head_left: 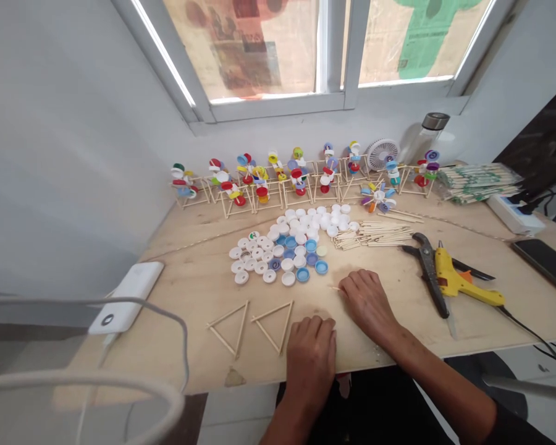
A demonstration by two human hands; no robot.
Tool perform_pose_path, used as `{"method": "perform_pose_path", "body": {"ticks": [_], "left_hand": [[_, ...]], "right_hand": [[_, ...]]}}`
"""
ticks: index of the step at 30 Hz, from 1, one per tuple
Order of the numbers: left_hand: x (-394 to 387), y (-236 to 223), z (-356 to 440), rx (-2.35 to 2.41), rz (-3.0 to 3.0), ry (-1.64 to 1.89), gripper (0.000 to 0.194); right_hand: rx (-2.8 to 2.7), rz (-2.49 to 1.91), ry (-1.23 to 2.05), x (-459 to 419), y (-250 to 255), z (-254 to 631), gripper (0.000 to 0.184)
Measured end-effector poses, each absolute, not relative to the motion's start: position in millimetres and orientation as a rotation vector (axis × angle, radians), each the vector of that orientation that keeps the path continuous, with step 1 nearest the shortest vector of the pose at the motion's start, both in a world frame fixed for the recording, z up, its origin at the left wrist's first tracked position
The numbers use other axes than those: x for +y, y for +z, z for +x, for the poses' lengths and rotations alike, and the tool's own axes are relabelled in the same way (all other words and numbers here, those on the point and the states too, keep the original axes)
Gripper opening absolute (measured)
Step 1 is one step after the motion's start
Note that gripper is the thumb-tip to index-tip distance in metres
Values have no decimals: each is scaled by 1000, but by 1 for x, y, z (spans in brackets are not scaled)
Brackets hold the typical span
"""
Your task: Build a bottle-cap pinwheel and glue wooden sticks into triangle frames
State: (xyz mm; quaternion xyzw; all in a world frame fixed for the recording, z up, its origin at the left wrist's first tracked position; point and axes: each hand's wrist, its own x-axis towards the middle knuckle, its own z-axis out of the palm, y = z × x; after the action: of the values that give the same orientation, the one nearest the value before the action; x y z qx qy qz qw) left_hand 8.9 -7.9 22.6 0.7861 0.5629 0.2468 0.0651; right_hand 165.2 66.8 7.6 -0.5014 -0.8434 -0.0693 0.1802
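Observation:
My left hand (311, 358) rests at the table's front edge with its fingers curled. Whatever they may hold is hidden. Further right and a little forward, my right hand (367, 304) is closed with the pale tip of a wooden stick (335, 287) poking out past its fingers. To the left of my left hand lie two flat stick triangles, one near it (286, 327) and one farther left (241, 329). Beyond the hands spreads a pile of white and blue bottle caps (288, 279). Loose wooden sticks (384, 233) lie in a bundle behind my right hand.
Along the wall stands a row of stick frames with coloured cap wheels (299, 182). At right are pliers (429, 272), a yellow glue gun (463, 285), a phone (544, 266) and a power strip (514, 213). A white power bank (127, 296) with a cable lies left.

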Motion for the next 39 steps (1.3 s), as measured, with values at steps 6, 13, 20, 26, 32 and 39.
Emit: {"method": "perform_pose_path", "body": {"ticks": [6,13,20,26,32,39], "left_hand": [[1,16,21,1668,2346,773,16],[14,9,28,1690,2370,745,14],[23,5,36,1704,2438,718,13],[24,3,36,1703,2438,729,13],[25,2,37,1723,2461,710,13],[27,2,38,1735,2475,658,13]], "right_hand": [[-2412,-1398,-212,71,10,167,15],[-2327,-1576,-286,102,40,226,16],[-2380,-1750,-420,145,47,259,8],[-2507,-1710,-443,159,42,259,15],[-2619,-1658,-466,163,44,258,9],[-2739,-1617,-506,162,49,255,8]]}}
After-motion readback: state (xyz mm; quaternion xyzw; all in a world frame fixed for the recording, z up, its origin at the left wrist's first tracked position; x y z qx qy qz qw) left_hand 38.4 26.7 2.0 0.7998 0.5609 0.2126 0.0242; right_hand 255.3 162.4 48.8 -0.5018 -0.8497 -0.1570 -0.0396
